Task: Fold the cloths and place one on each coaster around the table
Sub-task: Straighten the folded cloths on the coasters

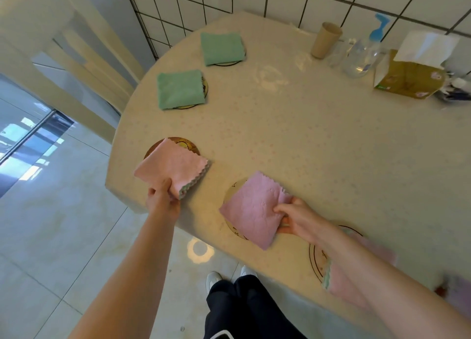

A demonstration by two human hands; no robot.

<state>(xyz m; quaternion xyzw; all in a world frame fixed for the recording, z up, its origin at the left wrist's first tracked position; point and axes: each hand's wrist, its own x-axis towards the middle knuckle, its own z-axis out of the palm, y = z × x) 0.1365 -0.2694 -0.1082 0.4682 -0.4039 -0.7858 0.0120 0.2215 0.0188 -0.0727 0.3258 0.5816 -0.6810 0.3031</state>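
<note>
Here, at the left edge, a pale wooden chair (76, 66) is seen pushed against the round cream worktop (318, 147). Two folded green cloths lie on coasters along the far left rim: the nearer green cloth (179, 89) covers most of a brown coaster (205, 87), and the farther green cloth (221, 48) hides nearly all of another. Closer in, a folded light pink cloth (172, 166) is held by the left hand (163, 198), its thumb and fingers pinched on the near corner; the cloth is laid partly over a brown patterned coaster (187, 145), with its near left part projecting past the worktop's edge. To the right, a folded darker pink cloth (253, 206) is gripped at its right edge by the right hand (295, 217), fingers curled around the fold; it rests across a pale coaster (233, 186), tilted as a diamond. Under the right forearm another folded pink cloth (344, 282) is seen lying on a dark-rimmed coaster (317, 254). At the far right side of the worktop, by the tiled wall, a tan cup (326, 40), a clear spray bottle (364, 56) with a blue trigger and a tissue box (410, 73) are set.
</note>
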